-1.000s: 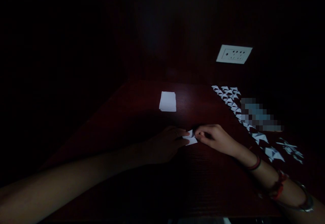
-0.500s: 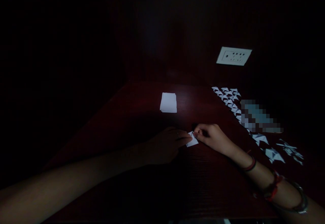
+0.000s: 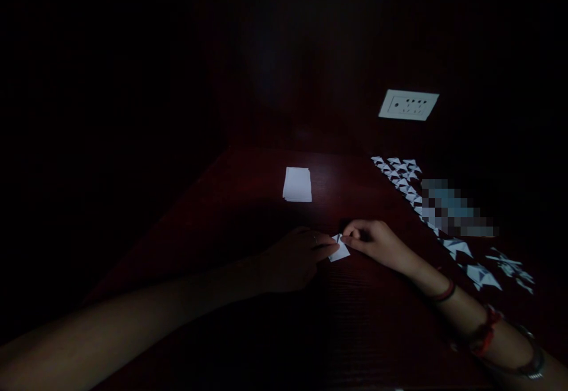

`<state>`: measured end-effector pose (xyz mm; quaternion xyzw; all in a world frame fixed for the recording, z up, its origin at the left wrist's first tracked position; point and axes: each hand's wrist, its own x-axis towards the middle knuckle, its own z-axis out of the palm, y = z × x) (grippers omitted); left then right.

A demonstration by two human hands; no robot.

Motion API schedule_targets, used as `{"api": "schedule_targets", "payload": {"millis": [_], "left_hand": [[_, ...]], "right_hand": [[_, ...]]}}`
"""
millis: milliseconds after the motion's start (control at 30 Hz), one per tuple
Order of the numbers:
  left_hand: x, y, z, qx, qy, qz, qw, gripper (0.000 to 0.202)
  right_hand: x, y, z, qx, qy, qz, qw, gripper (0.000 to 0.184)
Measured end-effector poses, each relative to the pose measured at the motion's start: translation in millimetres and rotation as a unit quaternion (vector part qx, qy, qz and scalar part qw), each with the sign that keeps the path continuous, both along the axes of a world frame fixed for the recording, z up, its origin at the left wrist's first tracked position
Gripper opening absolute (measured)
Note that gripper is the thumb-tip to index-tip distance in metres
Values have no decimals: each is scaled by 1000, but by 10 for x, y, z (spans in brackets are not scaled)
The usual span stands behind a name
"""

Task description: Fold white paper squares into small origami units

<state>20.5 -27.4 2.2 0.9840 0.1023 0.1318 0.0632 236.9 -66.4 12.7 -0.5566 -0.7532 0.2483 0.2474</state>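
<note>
A small folded piece of white paper (image 3: 339,253) lies on the dark red table between my hands. My left hand (image 3: 298,258), a ring on one finger, comes in from the left in shadow, its fingertips closed on the paper's left side. At the paper's upper right edge, my right hand (image 3: 373,240) pinches a corner between thumb and curled forefinger. Bracelets circle the right wrist and forearm. Beyond the hands lies a stack of white paper sheets (image 3: 297,184).
Several folded white paper pieces (image 3: 404,185) stand in rows along the table's right side, with larger ones (image 3: 480,275) nearer. Beside them are a blurred-out flat object (image 3: 457,207) and narrow paper scraps (image 3: 510,267). A socket plate (image 3: 409,104) is on the back wall.
The whole view has shifted slightly, so things appear a little lower and to the right. Both hands remain on the folded paper, with the right fingers slightly moved at its upper corner.
</note>
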Motion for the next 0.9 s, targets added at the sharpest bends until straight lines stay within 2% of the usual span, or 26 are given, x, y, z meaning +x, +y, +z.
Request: {"api": "schedule_targets", "payload": {"millis": [333,900], "left_hand": [[4,15,-38,-13,-16,-3,1000,53],[45,4,20,-33,-21,2,999,56]], "right_hand": [[-50,18,-23,0,-31,-26,999,10],[-58,52,-27,-3,-54,-55,997,10]]}}
